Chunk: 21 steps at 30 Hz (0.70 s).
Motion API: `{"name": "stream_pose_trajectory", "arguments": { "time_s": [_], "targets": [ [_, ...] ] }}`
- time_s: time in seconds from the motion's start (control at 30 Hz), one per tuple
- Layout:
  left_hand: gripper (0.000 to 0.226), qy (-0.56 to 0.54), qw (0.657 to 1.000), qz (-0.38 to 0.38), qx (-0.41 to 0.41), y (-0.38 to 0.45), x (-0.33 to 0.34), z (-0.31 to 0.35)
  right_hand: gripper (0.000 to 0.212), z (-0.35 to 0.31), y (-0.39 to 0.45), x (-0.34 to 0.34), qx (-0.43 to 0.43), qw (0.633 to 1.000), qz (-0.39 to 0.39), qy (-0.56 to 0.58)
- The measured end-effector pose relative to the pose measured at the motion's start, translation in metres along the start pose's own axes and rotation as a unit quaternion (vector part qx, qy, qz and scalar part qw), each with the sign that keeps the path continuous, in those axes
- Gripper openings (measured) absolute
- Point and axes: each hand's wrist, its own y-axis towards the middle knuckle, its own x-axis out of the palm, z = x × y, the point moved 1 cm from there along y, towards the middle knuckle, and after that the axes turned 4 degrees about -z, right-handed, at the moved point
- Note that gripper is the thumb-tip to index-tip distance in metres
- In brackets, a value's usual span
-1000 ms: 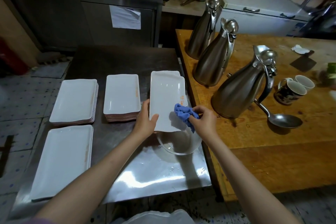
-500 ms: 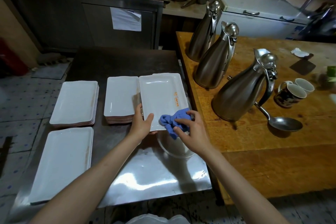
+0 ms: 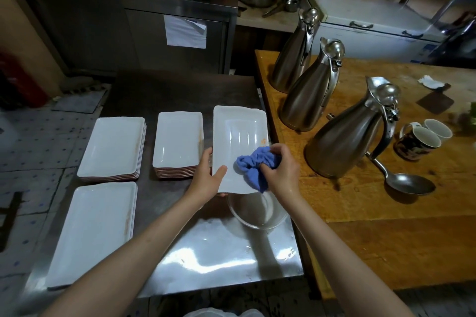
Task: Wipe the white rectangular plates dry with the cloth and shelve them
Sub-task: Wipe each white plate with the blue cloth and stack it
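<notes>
Head view: near the steel desk's (image 3: pixel 206 260) right edge, the left hand (image 3: pixel 207 179) grips the near-left corner of a white plate (image 3: pixel 238 134), thumb on top. The right hand (image 3: pixel 282 170), fingers curled round a bunched blue cloth (image 3: pixel 253 165), presses it onto the plate's near-right part, above a glass bowl (image 3: pixel 257 211).

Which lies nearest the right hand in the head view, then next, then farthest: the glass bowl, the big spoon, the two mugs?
From the right hand:
1. Glass bowl, just below it on the steel table.
2. Big spoon, to the right on the wooden table.
3. Two mugs, farther right, beyond the spoon.
</notes>
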Motion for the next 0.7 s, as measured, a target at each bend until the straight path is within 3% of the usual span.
{"name": "stream_pose_trajectory", "arguments": {
  "time_s": [0.13, 0.5, 0.7],
  "targets": [
    [0.052, -0.005, 1.0, -0.016, -0.006, -0.003, 0.0, 0.001, 0.03, 0.001, 0.02, 0.0, -0.022, 0.998, 0.024, -0.057],
    [0.048, 0.001, 0.999, -0.041, -0.016, -0.01, -0.002, 0.003, 0.036, -0.012, 0.052, -0.006, 0.004, 0.998, 0.07, -0.001],
    [0.044, 0.003, 0.998, -0.067, -0.001, -0.012, -0.001, 0.007, 0.018, -0.022, 0.055, -0.009, 0.009, 0.992, 0.121, -0.028]
  ]
}}
